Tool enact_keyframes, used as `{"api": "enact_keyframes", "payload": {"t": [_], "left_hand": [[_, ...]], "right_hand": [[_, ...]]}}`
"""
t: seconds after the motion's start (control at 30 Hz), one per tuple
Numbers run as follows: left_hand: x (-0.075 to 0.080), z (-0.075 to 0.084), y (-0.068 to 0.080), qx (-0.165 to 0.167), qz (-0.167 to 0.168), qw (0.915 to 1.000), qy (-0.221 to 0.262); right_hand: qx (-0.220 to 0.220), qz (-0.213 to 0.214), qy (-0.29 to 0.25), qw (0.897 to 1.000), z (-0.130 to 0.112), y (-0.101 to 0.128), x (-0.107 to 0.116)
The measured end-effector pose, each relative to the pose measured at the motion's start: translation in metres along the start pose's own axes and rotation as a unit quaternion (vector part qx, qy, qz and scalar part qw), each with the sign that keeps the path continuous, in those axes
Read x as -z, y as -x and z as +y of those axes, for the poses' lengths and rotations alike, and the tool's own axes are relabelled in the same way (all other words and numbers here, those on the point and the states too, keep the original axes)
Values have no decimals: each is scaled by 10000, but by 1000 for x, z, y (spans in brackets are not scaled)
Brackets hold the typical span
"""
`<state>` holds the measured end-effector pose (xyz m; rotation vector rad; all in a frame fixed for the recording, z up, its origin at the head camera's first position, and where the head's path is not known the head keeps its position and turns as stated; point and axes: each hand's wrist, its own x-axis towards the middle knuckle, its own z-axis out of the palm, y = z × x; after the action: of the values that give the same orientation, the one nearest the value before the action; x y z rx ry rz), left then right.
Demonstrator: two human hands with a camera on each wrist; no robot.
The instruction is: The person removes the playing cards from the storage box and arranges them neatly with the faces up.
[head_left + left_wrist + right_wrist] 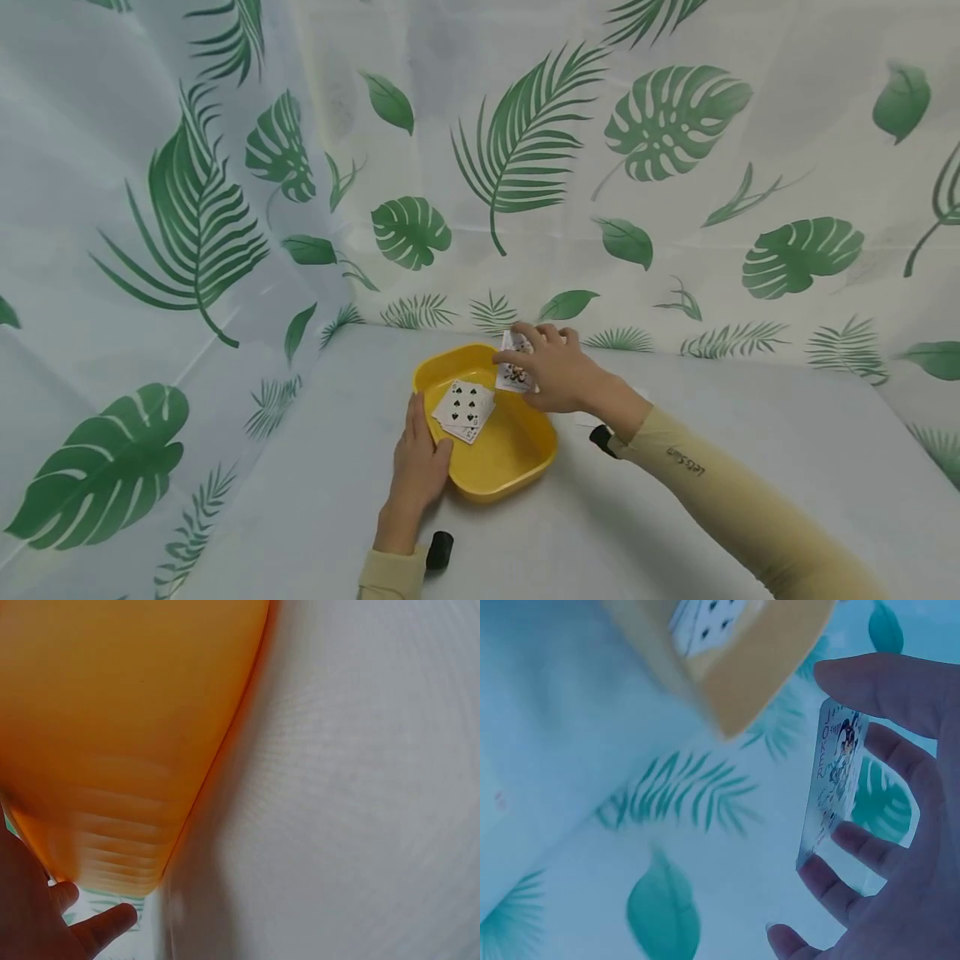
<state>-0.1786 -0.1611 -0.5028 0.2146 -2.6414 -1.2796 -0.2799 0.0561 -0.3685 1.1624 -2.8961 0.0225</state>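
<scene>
My right hand (558, 371) pinches a joker playing card (516, 367) between thumb and fingers, over the far right rim of a yellow plastic tray (495, 479). In the right wrist view the joker (832, 776) stands nearly edge-on, thumb at its top edge and fingertips along its back. A loose pile of playing cards (462, 404) lies in the tray's left part, a six of spades face up on top. My left hand (420, 467) rests along the tray's left outer wall, fingers extended and thumb near the rim. The left wrist view shows the tray's outer side (127, 735) close up.
A white card (588, 419) lies on the pale tabletop (300, 500), partly hidden by the right forearm. Leaf-printed white sheeting (540, 275) rises behind the table and on the left. Small black devices (440, 550) sit at both wrists.
</scene>
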Motion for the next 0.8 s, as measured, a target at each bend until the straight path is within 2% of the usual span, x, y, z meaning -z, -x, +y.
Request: {"api": "enact_keyframes", "payload": {"t": [0.1, 0.3, 0.57, 0.8], "left_hand": [[-1, 0, 0, 22, -32, 10000, -26], [0, 0, 0, 20, -30, 10000, 2], [0, -2, -1, 12, -66, 10000, 4], [2, 0, 0, 45, -118, 9999, 19]], "right_hand": [[112, 172, -396, 9990, 25, 19, -1], [130, 188, -897, 9957, 75, 58, -17], [-264, 177, -1005, 9944, 123, 109, -37], [-580, 5, -880, 9944, 148, 137, -54]]}}
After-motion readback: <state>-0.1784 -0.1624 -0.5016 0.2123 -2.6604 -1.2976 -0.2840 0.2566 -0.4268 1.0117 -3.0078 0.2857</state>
